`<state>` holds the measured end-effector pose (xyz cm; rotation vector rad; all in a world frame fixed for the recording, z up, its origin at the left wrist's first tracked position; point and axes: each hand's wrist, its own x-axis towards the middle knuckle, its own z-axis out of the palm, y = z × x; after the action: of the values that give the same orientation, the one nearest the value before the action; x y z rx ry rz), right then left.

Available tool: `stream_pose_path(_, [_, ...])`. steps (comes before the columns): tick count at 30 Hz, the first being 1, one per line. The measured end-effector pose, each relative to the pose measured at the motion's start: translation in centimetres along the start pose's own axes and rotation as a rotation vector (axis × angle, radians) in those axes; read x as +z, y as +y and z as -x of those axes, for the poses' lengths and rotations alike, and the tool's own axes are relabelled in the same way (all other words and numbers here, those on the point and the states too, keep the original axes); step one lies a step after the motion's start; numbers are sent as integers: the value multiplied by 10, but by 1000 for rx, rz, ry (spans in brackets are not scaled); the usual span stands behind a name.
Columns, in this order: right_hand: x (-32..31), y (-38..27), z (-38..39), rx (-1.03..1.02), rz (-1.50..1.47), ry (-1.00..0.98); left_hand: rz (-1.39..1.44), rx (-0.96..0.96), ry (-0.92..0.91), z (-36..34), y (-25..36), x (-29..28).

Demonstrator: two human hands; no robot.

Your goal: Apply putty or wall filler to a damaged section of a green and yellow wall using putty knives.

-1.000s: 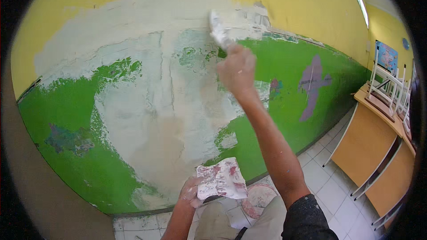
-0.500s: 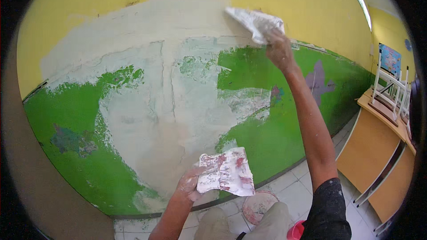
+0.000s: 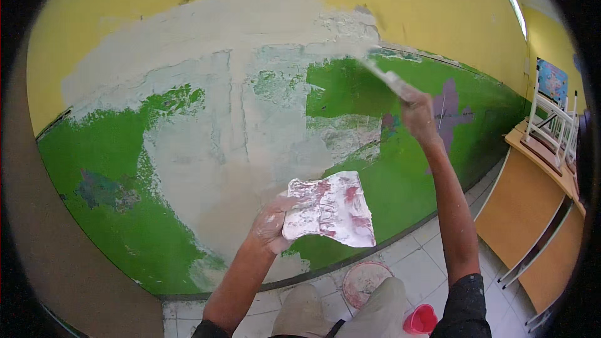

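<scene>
My left hand (image 3: 273, 220) grips a wide plastering spreader (image 3: 332, 209), its face smeared white with reddish patches, in front of the lower wall. My right hand (image 3: 418, 112) is closed around a putty knife (image 3: 380, 74), seen nearly edge-on and slightly blurred, its tip close to the border of the yellow and green paint. Just beyond that tip lies a rough, fresh-looking strip of white putty (image 3: 350, 28) on the yellow paint. A broad pale area of putty (image 3: 188, 44) spreads left and down over the wall, with cracks running through it.
By my knees on the tiled floor (image 3: 256, 322) are a round putty-stained container (image 3: 366, 285) and a red bucket (image 3: 421, 320). Wooden desks (image 3: 516, 213) with upturned white-framed chairs (image 3: 551, 128) stand at the right. A brown surface (image 3: 87, 269) borders the wall at left.
The putty knife has come down from the yellow wall and turned edge-on, leaving a rough putty strip there. My left hand has raised its spreader, slightly to the right.
</scene>
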<state>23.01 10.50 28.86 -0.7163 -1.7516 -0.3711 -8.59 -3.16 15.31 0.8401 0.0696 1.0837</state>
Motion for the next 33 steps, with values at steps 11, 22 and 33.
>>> stream_pose_path(11, [35, 30, -107, -220, 606, 210, -27, 2, 239, 45, 15, -26])
stream_pose_path(22, [128, -195, -71, 182, 209, 118, -11, -61, 343, 57, 12, -58])
stream_pose_path(33, [32, -38, -88, -557, 369, 350, -33, -71, 346, 64, -3, -61])
